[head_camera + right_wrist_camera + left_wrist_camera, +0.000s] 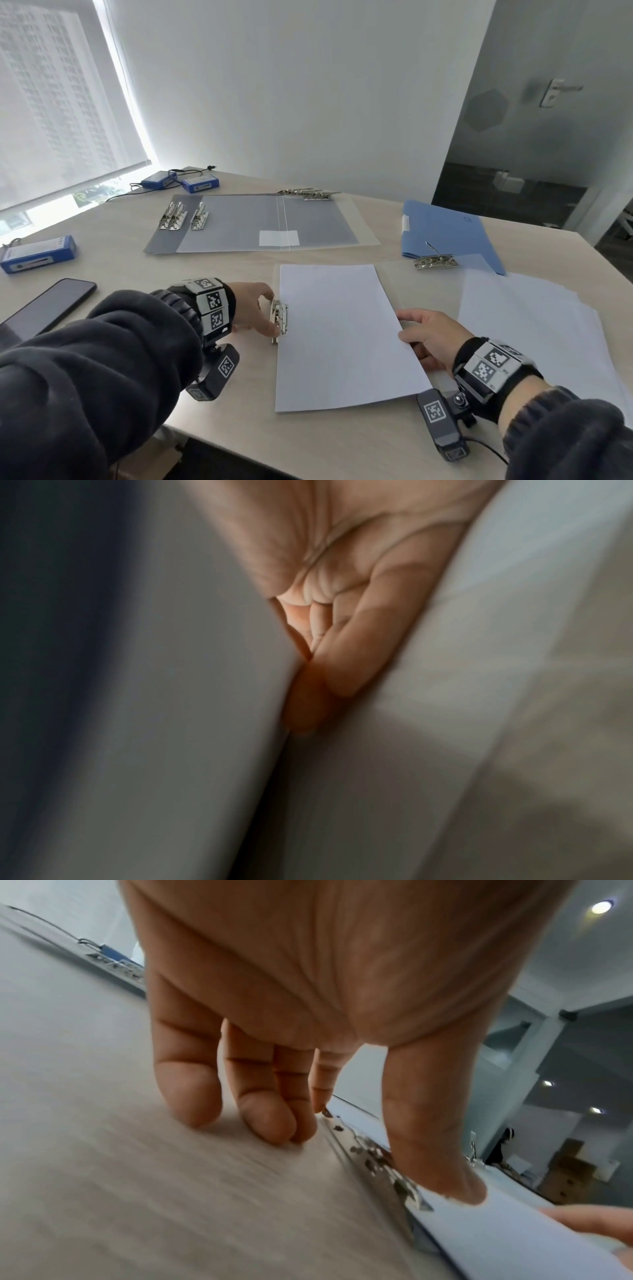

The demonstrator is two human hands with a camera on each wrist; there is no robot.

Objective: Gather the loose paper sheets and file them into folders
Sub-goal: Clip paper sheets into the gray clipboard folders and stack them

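Pale wood-grain desk (113,260) filled the room's corner beneath a blinded window, and on it a white paper sheet (342,335) lay nearest the person, its left edge meeting a metal clip (279,320) of what looked like a clear folder under it. From the left wrist view, the left hand (253,310) had its thumb (435,1150) pressed down on the clip at the sheet's edge while the other fingers rested their tips on the desk beside it, holding nothing. The right hand (431,337) pinched the sheet's right edge, thumb on top and fingers slipped beneath. More loose sheets (534,329) waited to the right, near a blue folder (448,233); an open grey folder (253,222) lay farther back. To do this step well, the sheet's edge likely needed to sit square and fully under the clip before it closed, with the right hand keeping the paper flat and steady so it neither skewed nor buckled. Whether the clip was already closed could not be told.
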